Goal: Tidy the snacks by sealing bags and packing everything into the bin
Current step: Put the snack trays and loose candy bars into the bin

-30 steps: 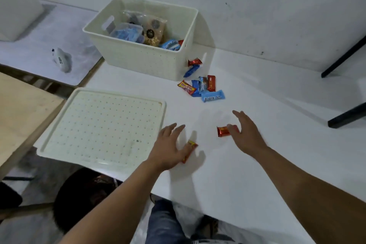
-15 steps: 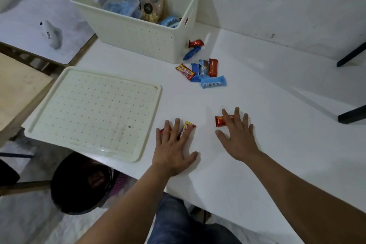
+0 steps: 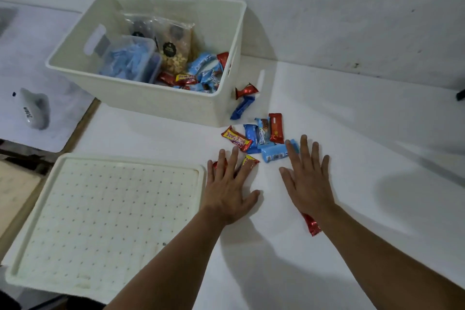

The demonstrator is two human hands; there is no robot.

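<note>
Two hands are spread flat on the table [image 3: 352,133]: left hand [image 3: 227,192] pressed open over a candy bar [image 3: 249,161], right hand [image 3: 308,181] open, nothing gripped.

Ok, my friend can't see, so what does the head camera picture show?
Two bare hands, left hand and right hand, lie flat on a white table, sweeping loose snack bars toward a cream bin already holding snacks. The bin's lid lies beside the left hand, and one red bar peeks out under the right wrist.
</note>
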